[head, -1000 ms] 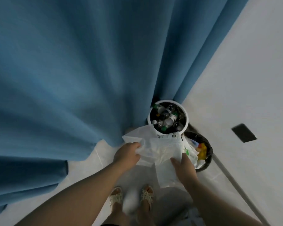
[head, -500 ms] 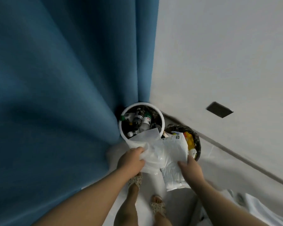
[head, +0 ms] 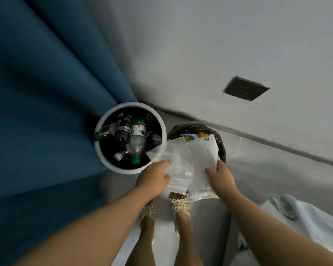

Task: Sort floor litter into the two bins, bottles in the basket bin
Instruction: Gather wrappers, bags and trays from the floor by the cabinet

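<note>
two plastic bags held over the dark bin, bottles lying in the white one

head view: just beyond the left fingertips stands the white-rimmed bin (head: 123, 170), round, with a smooth thick rim and a black inside. in it lie several clear plastic bottles (head: 136, 140), crossed over each other, some with green caps, one with a white cap, one dark with a grey label. just beyond the right fingertips sits the dark-lined bin (head: 178, 129), its rim wrapped in crinkled black film. yellow, red and blue wrappers (head: 193, 136) show inside it.

the left hand (head: 153, 179) has its fingers curled round a clear plastic bag (head: 179, 175), thin and creased. the right hand (head: 220, 179) pinches the edge of a white plastic bag (head: 200, 156), flat, wrinkled and roughly rectangular. both bags spread forward from the fingers and cover the near part of the dark-lined bin, and one corner reaches the white rim.

half a second ago the bags overlapped the white-rimmed bin more. now they sit further toward the dark one, and the grips are unchanged. the view has swung, so less of the blue woven curtain (head: 46, 93) and more of the pale wall (head: 200, 45) is in sight.

below the wrists are beaded sandals (head: 180, 204) on a grey floor (head: 258, 160). a dark square plate (head: 245, 88) is set in the wall, well beyond the right fingers.
</note>
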`<state>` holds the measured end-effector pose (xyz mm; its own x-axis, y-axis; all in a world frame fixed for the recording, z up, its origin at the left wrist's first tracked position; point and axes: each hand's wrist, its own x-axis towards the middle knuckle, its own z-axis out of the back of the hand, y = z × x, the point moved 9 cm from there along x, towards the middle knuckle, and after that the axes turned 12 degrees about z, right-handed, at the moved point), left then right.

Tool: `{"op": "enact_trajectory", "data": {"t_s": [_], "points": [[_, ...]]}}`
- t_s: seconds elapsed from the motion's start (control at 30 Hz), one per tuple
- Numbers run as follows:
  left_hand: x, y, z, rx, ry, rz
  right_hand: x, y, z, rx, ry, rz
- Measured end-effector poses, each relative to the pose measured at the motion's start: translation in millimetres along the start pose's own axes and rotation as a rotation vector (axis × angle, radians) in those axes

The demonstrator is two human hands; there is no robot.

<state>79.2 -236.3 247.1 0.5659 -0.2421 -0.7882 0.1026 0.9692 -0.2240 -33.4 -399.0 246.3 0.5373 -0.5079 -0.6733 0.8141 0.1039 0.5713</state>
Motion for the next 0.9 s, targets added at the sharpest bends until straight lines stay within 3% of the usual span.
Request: {"op": "enact_trajectory", "data": {"t_s": [0.07, 0.13, 0.2, 0.33, 0.43, 0.6, 0.9], "points": [[19.5, -4.0, -13.3, 0.030, -0.049, 0.003, 19.0, -15.7, -5.3, -0.020, 0.023, -0.020], [33.8, -10.1, -24.1, 0.062, -0.121, -0.002, 33.7, -29.7, -1.7, -0.229, 0.017, -0.007], [42.3, -18.6, -37.6, 0.066, -0.133, -0.033, 40.7, -34.2, 1.0, -0.515, 0.014, 0.062], [55.7, -29.4, -66.6, 0.202, -0.102, -0.112, 49.0, -38.7, -24.0, -0.693, 0.151, 0.235], [69.6, -32.3, -86.1, 0.331, -0.055, -0.136, 59.8, -49.1, -46.4, -0.731, 0.277, 0.267], [96.0, -37.5, -113.4, 0.501, 0.001, -0.165, 91.5, -65.6, -60.9, -0.694, 0.282, 0.229], [162.9, -29.2, -142.5, 0.550, 0.034, -0.068, 142.3, -96.6, -91.0, -0.607, 0.418, 0.181]]}}
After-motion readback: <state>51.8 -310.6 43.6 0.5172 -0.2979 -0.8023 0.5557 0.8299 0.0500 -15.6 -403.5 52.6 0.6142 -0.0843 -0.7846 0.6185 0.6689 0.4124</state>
